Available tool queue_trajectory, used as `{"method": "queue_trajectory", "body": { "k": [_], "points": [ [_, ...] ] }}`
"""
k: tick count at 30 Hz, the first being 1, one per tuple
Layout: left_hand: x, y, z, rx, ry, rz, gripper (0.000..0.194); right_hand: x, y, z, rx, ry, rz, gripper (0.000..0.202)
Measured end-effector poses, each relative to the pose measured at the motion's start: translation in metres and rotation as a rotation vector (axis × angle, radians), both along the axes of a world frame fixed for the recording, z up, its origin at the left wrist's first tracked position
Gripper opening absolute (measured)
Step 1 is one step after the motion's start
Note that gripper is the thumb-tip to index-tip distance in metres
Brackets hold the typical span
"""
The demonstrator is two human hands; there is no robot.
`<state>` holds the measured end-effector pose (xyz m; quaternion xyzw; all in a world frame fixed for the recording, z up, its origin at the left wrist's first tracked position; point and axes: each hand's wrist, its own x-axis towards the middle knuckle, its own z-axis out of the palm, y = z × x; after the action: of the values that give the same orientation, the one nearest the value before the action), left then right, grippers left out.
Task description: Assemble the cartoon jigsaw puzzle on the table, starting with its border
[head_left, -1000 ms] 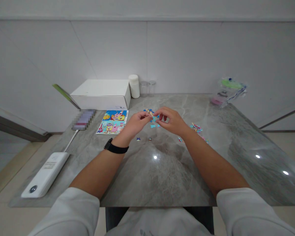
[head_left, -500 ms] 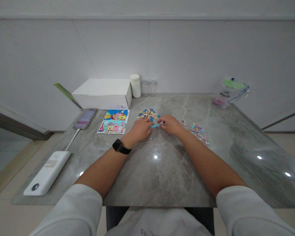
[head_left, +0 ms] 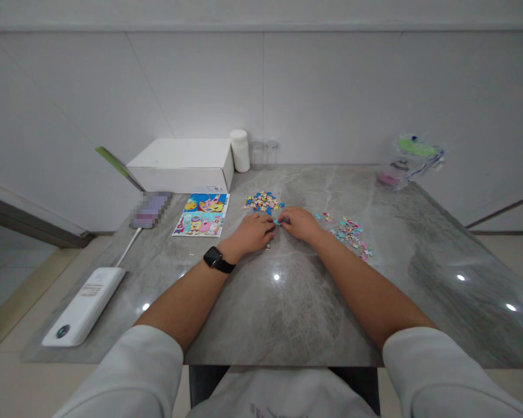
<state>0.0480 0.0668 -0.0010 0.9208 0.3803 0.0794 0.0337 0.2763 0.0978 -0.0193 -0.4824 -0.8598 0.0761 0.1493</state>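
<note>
1. nearest: pale grey sleeves (head_left: 126, 371) at front edge of grey worktop (head_left: 296, 325), forearms reaching out over it.
2. far l, same side: white power bank (head_left: 85, 306), lying flat, white cord (head_left: 128, 248) from its far end to phone (head_left: 151, 209).
3. black watch (head_left: 212, 257) on l wrist.
4. loose pc (head_left: 268, 246) just this side of l hand (head_left: 251, 233); too small to make out its print.
5. l hand: palm down, fingers bent, tips low by blue pcs (head_left: 277, 223). l grip: can't tell if apart or clamped on a pc.
6. r hand (head_left: 303, 223) faces it, fingertips curled in at same blue pcs. r grip: can't tell either, contact too small/hidden.
7. blue pcs: btwn the 2 hands, approx mid worktop, mostly covered.
8. r of r hand: multicol. scatter (head_left: 350, 232), a few strays (head_left: 326, 216) just beyond.
9. l of l hand, well apart: printed sheet (head_left: 201, 215), flat, cartoon figs; phone l of it, pixelated.
10. just beyond l hand: multicol. pile (head_left: 264, 202).
11. back r corner: clear bag (head_left: 412, 159) w/ green & pink bits.
12. back l: white box (head_left: 181, 162), white bottle (head_left: 239, 151) beside it, then 2 clear glasses (head_left: 271, 155) nr wall (head_left: 331, 93).
</note>
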Motion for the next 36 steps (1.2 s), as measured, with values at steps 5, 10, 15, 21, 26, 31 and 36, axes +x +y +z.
{"method": "queue_trajectory", "body": {
  "k": [5,10,15,21,26,31,36],
  "points": [
    [0.001,-0.002,0.003,-0.011,0.003,0.004,0.038,0.0,-0.001,0.003,-0.017,-0.024,0.01,0.02],
    [0.002,-0.006,0.005,-0.016,0.0,0.008,0.04,0.01,0.0,0.011,-0.019,0.056,-0.066,0.027],
    [0.003,-0.008,0.003,-0.012,0.002,0.016,0.04,0.015,0.0,0.013,-0.04,-0.004,-0.111,0.021],
    [0.004,-0.007,0.0,-0.003,-0.003,0.015,0.041,0.01,-0.001,0.011,-0.08,-0.042,-0.138,0.014],
    [0.005,-0.008,-0.001,0.002,0.0,0.024,0.041,0.013,0.002,0.011,-0.106,-0.024,-0.172,0.014],
    [0.005,-0.008,-0.001,0.009,0.001,0.022,0.042,0.011,0.004,0.005,-0.11,0.013,-0.158,0.013],
    [0.005,-0.009,-0.001,0.011,0.007,0.028,0.043,0.008,0.002,0.004,-0.075,-0.012,-0.158,0.013]
  ]
}}
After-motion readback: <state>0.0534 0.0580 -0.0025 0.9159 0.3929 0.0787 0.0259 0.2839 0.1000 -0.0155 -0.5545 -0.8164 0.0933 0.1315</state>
